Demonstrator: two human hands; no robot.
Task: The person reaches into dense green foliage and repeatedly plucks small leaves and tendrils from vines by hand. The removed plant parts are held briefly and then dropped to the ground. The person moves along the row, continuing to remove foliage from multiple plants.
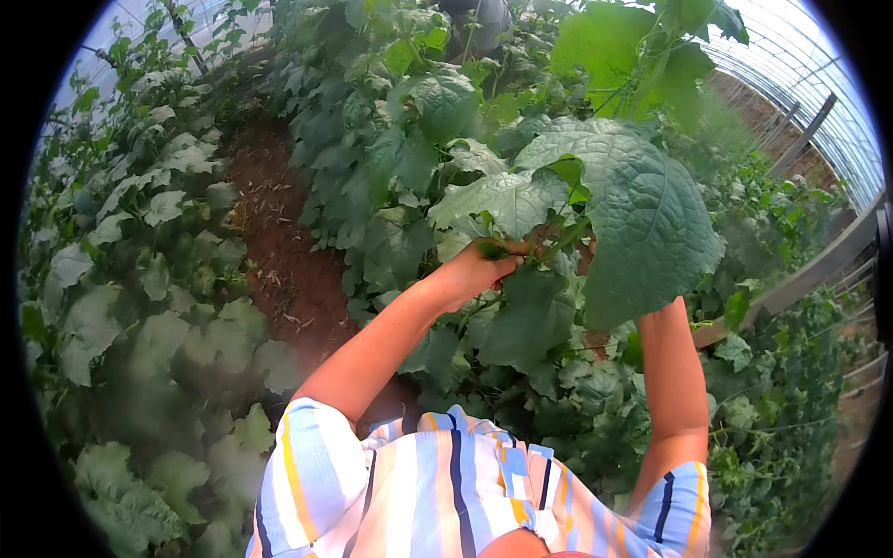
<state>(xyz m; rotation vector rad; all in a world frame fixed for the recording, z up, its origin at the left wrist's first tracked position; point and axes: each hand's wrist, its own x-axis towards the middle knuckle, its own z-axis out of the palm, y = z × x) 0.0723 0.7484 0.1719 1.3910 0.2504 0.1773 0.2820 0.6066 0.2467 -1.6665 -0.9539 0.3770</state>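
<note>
My left hand [481, 268] is at the middle of the picture, thumb and fingers pinched on a thin green stem [530, 259] of a leafy, cucumber-like vine. A small dark green piece of foliage [492, 250] lies over the back of that hand. To its right, a broad, wrinkled leaf [649, 209] hangs in front of my right hand and hides most of it. Only a sliver of my right hand [590, 254] shows at the leaf's left edge, close to the stem. Below my left hand hangs a darker leaf [527, 317].
A reddish soil path [275, 230] runs between rows of vines on the left. At right, a pale rail [802, 275] slants beside a post [806, 136], under an arched greenhouse frame [802, 42]. A grey shape [481, 28], possibly a person, is partly hidden beyond the foliage.
</note>
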